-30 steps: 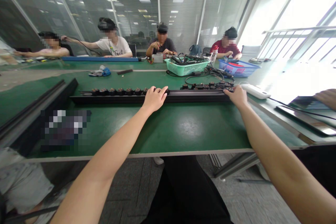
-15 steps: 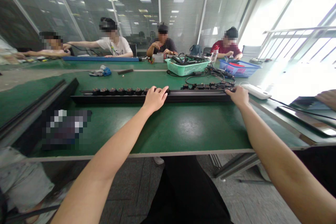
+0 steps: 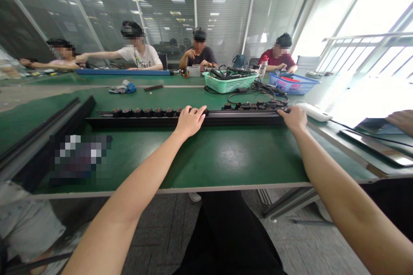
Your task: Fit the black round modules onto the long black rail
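Note:
A long black rail [image 3: 145, 120] lies across the green table [image 3: 213, 159], with a row of small black parts [image 3: 145, 112] along its top. My left hand [image 3: 189, 121] rests on the rail near its middle, fingers curled over its top edge. My right hand [image 3: 294, 117] grips the rail's right end, fingers wrapped around it. A cluster of black connectors and cables [image 3: 258, 104] lies just behind the right end.
Long black rails [image 3: 45, 133] lie at the left. A white power strip [image 3: 314, 112] sits right of my right hand. A green basket [image 3: 229, 82] and blue basket [image 3: 292, 84] stand farther back. Several people sit across the table. A dark tray [image 3: 383, 139] lies at right.
My right hand shifted slightly along the rail's right end. The left hand and rail have stayed nearly still. A person at the far left stretched an arm farther out.

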Available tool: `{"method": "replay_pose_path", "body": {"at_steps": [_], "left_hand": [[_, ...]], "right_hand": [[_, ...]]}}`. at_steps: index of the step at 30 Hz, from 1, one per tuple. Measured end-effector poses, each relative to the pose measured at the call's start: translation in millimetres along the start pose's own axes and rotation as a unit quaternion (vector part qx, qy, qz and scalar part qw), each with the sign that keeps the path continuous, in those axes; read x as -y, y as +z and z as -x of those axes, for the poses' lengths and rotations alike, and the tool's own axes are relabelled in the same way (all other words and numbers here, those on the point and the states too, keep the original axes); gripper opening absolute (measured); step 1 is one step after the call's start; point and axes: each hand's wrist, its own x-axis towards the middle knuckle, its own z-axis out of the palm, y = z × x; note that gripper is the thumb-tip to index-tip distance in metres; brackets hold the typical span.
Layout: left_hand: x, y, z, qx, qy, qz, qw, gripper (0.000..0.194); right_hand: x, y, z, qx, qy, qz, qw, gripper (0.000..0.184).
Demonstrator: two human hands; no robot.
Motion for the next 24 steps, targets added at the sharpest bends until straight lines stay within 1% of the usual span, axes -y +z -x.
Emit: {"method": "replay_pose_path", "body": {"at_steps": [8,16,24], "left_hand": [[-0.1,0.1,0.3,0.003,-0.001,0.000,1.000,0.054],[0.5,1.0,0.3,-0.004,0.001,0.003,1.000,0.053],[0.2,1.1,0.3,0.000,-0.001,0.001,1.000,0.054]], "right_hand": [[0.2,-2.6,1.8,0.003,0.007,0.000,1.000,0.043],[-4.3,0.2,-0.4,0.001,0.009,0.013,1.000,0.052],[-4.9,0.8,-0.3,0.011,0.012,0.010,1.000,0.052]]}}
